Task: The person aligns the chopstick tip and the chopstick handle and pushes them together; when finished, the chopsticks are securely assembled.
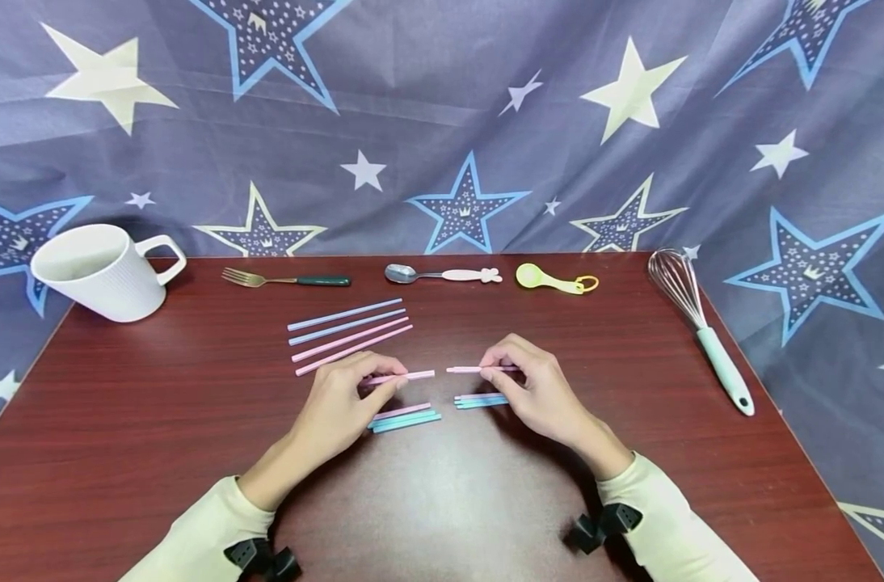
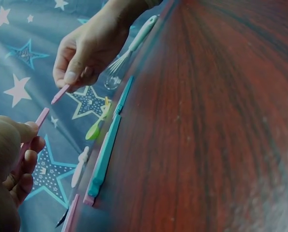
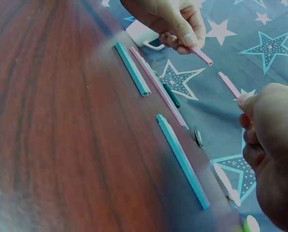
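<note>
My left hand (image 1: pixel 347 394) pinches a pink chopstick section (image 1: pixel 420 374) whose squared end has a hollow opening. Across a small gap, my right hand (image 1: pixel 540 388) holds another pink section (image 1: pixel 464 369) between thumb and fingers; its facing end narrows to a stub. The two ends point at each other without touching, above the table. Below the left hand lie a pink section (image 1: pixel 406 411) and teal sections (image 1: pixel 413 423), side by side. Under the right hand lie more teal and pink sections (image 1: pixel 478 402), partly hidden by it.
Long blue (image 1: pixel 347 314) and pink chopsticks (image 1: pixel 355 343) lie slanted beyond the left hand. Along the back stand a white mug (image 1: pixel 115 275), a fork (image 1: pixel 289 280), a spoon (image 1: pixel 442 275) and a yellow measuring spoon (image 1: pixel 551 280). A whisk (image 1: pixel 711 347) lies near the right edge.
</note>
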Demonstrator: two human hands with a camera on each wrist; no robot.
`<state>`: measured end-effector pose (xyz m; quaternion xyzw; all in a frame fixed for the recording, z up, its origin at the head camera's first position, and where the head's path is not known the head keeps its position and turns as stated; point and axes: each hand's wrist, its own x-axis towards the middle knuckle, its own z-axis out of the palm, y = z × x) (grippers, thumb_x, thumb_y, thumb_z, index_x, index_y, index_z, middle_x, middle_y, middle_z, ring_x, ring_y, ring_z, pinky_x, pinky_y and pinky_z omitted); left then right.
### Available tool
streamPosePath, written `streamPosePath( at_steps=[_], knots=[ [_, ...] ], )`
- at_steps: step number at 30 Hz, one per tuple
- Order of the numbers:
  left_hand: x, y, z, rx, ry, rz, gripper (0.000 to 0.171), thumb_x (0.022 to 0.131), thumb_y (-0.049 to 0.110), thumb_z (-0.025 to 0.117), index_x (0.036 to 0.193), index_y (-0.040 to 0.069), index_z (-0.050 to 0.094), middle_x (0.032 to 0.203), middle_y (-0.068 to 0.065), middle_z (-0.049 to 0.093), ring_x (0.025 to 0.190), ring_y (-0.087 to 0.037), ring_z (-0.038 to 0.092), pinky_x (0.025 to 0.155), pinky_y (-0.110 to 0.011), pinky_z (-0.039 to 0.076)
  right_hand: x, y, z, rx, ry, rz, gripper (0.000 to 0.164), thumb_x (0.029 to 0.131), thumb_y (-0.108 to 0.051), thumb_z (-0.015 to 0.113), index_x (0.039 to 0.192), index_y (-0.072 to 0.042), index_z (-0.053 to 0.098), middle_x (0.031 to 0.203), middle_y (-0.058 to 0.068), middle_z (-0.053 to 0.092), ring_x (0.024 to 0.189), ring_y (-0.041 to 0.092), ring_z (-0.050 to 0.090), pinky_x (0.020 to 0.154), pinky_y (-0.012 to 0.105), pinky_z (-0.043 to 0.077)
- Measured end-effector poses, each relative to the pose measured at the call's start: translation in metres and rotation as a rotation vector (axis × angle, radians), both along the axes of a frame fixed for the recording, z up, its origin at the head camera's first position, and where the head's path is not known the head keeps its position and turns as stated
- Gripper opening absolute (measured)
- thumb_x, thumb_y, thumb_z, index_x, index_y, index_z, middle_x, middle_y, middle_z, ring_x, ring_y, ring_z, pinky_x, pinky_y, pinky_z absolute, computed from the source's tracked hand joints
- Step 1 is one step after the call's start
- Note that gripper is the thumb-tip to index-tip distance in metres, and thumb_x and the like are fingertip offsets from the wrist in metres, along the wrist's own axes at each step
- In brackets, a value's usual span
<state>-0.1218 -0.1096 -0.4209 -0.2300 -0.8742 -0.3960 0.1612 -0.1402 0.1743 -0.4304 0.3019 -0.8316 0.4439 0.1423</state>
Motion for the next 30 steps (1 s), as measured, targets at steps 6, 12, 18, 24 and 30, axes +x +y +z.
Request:
streamPosePath(
  at_steps=[6,12,18,24,30],
  knots=[
    [0.0004,0.0008,-0.0027,-0.006,0.010,-0.004,0.009,0.088,0.016,0.082,0.095,0.020,0.078,0.089,0.009,0.076,0.082,-0.003,0.067,0.071,-0.027,0.054,0.0021,-0.0024,0.0019,0.022,-0.019,0.008,0.013,0.092,-0.002,0.075,0.093,-0.014,0.071,0.087,-0.005,0.064,0.081,0.005,0.057,0.072,0.016,0.046],
    [0.0007,0.0018,-0.0048,-0.004,0.013,-0.016,0.009,0.089,0.016,0.082,0.095,0.021,0.078,0.089,0.009,0.075,0.083,-0.004,0.068,0.070,-0.027,0.054,0.0038,-0.0041,0.0022,0.026,-0.002,0.028,0.012,0.091,-0.002,0.076,0.093,-0.013,0.071,0.088,-0.005,0.065,0.081,0.006,0.058,0.072,0.017,0.047],
    [0.0007,0.0024,-0.0070,-0.003,0.014,-0.031,0.009,0.089,0.016,0.082,0.095,0.021,0.078,0.088,0.010,0.075,0.081,-0.002,0.066,0.069,-0.026,0.053,0.0045,-0.0050,0.0009,0.032,-0.009,0.039,0.009,0.093,-0.006,0.075,0.094,-0.013,0.071,0.089,-0.005,0.064,0.081,0.005,0.057,0.072,0.018,0.047],
    [0.0011,0.0029,-0.0082,0.003,0.010,-0.031,0.009,0.089,0.015,0.081,0.095,0.021,0.078,0.089,0.010,0.075,0.082,-0.002,0.067,0.070,-0.026,0.054,0.0047,-0.0042,-0.0007,0.043,-0.022,0.044,0.005,0.098,-0.015,0.072,0.094,-0.012,0.070,0.090,-0.006,0.064,0.082,0.006,0.058,0.073,0.018,0.047],
    [0.0010,0.0029,-0.0084,0.004,0.013,-0.031,0.009,0.089,0.015,0.081,0.095,0.021,0.078,0.089,0.010,0.075,0.082,-0.002,0.067,0.071,-0.026,0.054,0.0046,-0.0047,-0.0010,0.039,-0.009,0.050,0.005,0.096,-0.010,0.073,0.094,-0.013,0.070,0.089,-0.005,0.064,0.082,0.005,0.057,0.072,0.018,0.047]
  ],
)
